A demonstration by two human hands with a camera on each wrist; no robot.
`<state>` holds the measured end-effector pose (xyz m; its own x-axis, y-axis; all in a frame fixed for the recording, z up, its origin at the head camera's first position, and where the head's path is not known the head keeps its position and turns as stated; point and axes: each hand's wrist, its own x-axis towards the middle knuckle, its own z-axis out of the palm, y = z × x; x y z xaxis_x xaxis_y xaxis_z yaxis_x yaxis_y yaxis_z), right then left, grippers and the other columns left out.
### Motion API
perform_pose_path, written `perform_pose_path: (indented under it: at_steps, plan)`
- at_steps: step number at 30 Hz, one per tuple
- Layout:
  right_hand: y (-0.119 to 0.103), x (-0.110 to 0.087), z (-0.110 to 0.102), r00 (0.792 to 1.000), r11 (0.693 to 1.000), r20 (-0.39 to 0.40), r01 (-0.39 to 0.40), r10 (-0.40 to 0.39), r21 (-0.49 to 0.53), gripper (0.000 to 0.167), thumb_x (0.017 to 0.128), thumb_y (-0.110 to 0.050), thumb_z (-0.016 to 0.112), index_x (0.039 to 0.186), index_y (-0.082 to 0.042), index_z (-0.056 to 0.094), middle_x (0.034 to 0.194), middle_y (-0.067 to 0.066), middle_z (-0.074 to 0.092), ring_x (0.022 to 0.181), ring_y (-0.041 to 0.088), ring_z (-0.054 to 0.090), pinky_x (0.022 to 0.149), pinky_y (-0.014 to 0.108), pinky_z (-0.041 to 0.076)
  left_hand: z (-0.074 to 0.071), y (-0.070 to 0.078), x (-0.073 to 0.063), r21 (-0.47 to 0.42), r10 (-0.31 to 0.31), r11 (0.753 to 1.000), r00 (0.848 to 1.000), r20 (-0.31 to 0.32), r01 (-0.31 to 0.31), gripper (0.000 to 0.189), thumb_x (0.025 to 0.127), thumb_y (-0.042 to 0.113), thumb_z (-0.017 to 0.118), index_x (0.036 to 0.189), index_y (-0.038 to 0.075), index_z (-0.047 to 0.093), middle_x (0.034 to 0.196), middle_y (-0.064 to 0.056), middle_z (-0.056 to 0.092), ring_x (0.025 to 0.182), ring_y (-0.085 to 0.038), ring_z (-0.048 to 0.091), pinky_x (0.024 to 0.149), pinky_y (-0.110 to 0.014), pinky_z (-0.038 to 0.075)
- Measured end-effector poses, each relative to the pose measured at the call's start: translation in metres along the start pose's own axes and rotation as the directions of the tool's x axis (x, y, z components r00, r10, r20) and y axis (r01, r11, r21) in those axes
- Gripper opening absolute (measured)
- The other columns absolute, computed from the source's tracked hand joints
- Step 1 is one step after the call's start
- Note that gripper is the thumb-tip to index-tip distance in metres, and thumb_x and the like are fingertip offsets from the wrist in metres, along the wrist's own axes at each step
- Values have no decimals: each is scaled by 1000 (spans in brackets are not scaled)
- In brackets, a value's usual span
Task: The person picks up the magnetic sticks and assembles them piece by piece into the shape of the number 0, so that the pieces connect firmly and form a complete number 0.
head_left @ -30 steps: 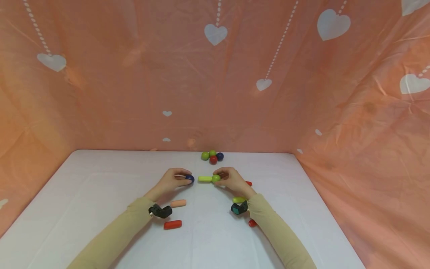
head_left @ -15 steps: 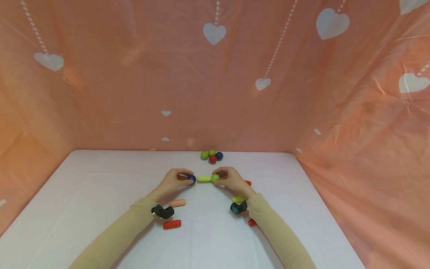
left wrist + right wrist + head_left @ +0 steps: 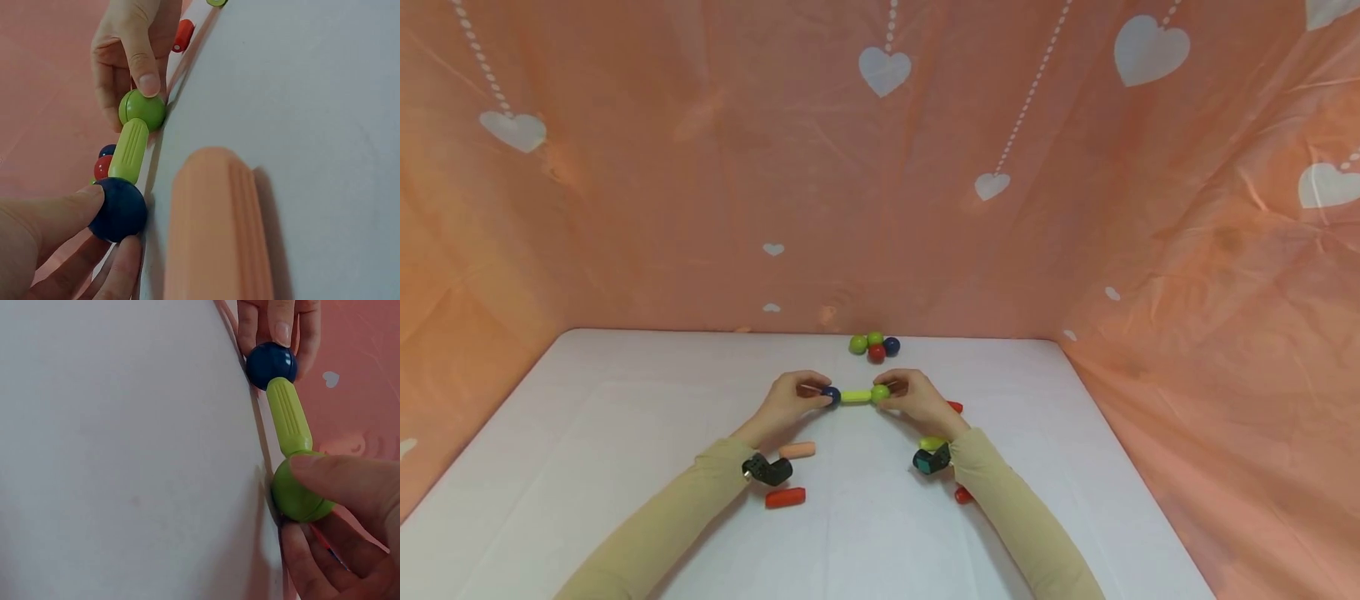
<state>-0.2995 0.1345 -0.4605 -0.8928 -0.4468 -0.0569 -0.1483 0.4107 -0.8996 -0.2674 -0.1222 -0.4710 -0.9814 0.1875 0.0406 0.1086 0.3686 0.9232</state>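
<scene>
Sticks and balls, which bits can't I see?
Head view: lower red piece, partly behind the right sleeve.
Head view: upper red piece, partly behind the right hand.
Left wrist view: peach stick, cut off by the bottom edge.
Left wrist view: tip of the yellow-green stick, hidden by the held blue ball.

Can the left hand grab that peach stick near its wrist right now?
Probably not straight away: the left hand is busy pinching the blue ball. If it let go, likely yes, since the peach stick lies close by and nothing seems to cover it.
</scene>
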Motion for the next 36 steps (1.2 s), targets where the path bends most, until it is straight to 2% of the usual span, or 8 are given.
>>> perform_pose_path:
  at_steps: [5, 10, 14, 18, 22, 24, 30, 36]
  plan:
    - [2, 0, -1, 1000, 1000, 5, 4, -4, -5, 37, 86, -5, 72, 121, -3, 62, 112, 5, 62, 100, 20, 59, 89, 31, 51, -8, 0, -5, -55, -13, 998, 999, 41, 16, 36, 86, 14, 72, 118, 1, 63, 112, -11, 63, 101, -25, 60, 86, -35, 52]
    - [3, -2, -4, 1000, 1000, 6, 12, -12, -29, 37, 87, -9, 70, 122, -3, 61, 114, 5, 62, 102, 20, 59, 90, 31, 51, -22, 2, -20, -95, -19, 995, 993, 115, 30, 42, 87, 22, 72, 122, 1, 59, 114, -10, 61, 103, -26, 58, 87, -38, 51]
    - [2, -2, -4, 1000, 1000, 14, 19, -19, -20, 36, 88, -8, 70, 122, -3, 62, 114, 6, 62, 102, 20, 59, 90, 32, 51, -35, -1, -34, -15, -31, 999, 990, 136, 33, 46, 85, 29, 74, 121, 4, 61, 111, -5, 63, 101, -22, 58, 88, -37, 49]
    - [3, -1, -3, 1000, 1000, 15, 14, -14, -14, 35, 87, -9, 71, 121, -5, 63, 113, 6, 62, 100, 20, 59, 90, 32, 51, -45, -4, -45, 53, 16, 998, 981, 193, -27, 46, 83, 24, 76, 119, -1, 61, 107, -8, 66, 96, -22, 63, 86, -37, 50]
    - [2, -2, -2, 1000, 999, 12, 17, -17, -27, 35, 87, -11, 71, 121, -5, 63, 113, 6, 62, 101, 20, 59, 90, 33, 51, -51, -5, -57, 107, 33, 992, 968, 251, -61, 48, 79, 23, 80, 119, 1, 63, 104, -7, 67, 94, -22, 63, 82, -34, 51]
    - [2, -2, -1, 1000, 999, 10, 21, -20, -36, 35, 87, -11, 71, 121, -5, 63, 113, 5, 63, 101, 20, 59, 90, 33, 51, -52, -5, -61, 129, 37, 989, 962, 269, -75, 49, 77, 23, 81, 119, 4, 64, 104, -6, 66, 93, -21, 62, 80, -32, 52]
    - [1, -3, -1, 1000, 1000, 11, 7, -6, -26, 35, 88, -11, 70, 122, -6, 62, 113, 3, 62, 101, 19, 58, 90, 32, 51, -45, -6, -67, 152, 118, 974, 946, 300, -170, 45, 76, 16, 82, 115, 2, 65, 100, -4, 67, 88, -20, 61, 75, -27, 53]
    - [1, -3, -1, 1000, 999, 8, 13, -13, -31, 35, 88, -10, 70, 122, -5, 62, 114, 4, 62, 102, 20, 58, 90, 32, 51, -34, -7, -69, 141, 121, 976, 947, 298, -169, 41, 76, 10, 81, 113, 3, 66, 97, 0, 67, 87, -19, 58, 74, -27, 50]
